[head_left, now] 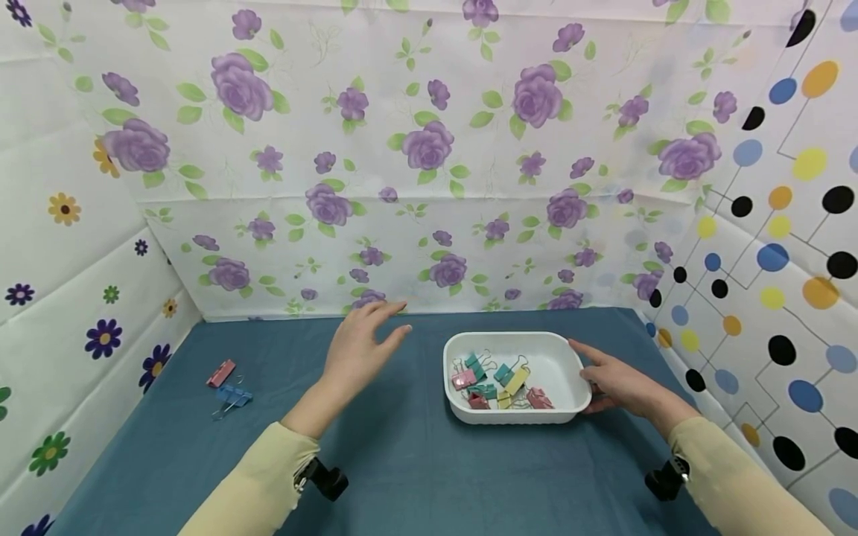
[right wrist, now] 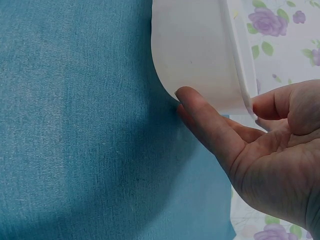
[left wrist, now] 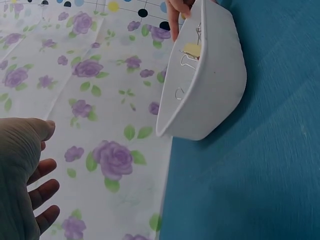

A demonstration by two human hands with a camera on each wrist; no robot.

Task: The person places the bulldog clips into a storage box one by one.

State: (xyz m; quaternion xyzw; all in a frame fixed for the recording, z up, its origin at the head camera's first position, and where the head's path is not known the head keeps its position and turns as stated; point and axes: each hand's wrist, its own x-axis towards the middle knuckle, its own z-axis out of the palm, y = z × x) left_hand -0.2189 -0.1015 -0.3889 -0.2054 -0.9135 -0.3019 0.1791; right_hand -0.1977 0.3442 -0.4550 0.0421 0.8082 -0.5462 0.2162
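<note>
A white plastic tray (head_left: 512, 418) holds several small binder clips in pink, teal, yellow and red, most of them toward its left and middle. My right hand (head_left: 626, 387) grips the tray's right end; in the right wrist view its fingers (right wrist: 212, 122) lie against the outer wall and by the rim. My left hand (head_left: 362, 346) hovers left of the tray, fingers extended, touching nothing; the left wrist view shows its palm side (left wrist: 22, 170) apart from the tray. Over on the left lie a pink binder clip (head_left: 221, 374) and a blue binder clip (head_left: 233, 397).
A dark blue cloth (head_left: 415, 476) covers the table. Behind it rises a white sheet with purple roses (head_left: 429, 149). Patterned sheets also stand at the left (head_left: 74, 387) and at the right with coloured dots (head_left: 777, 313).
</note>
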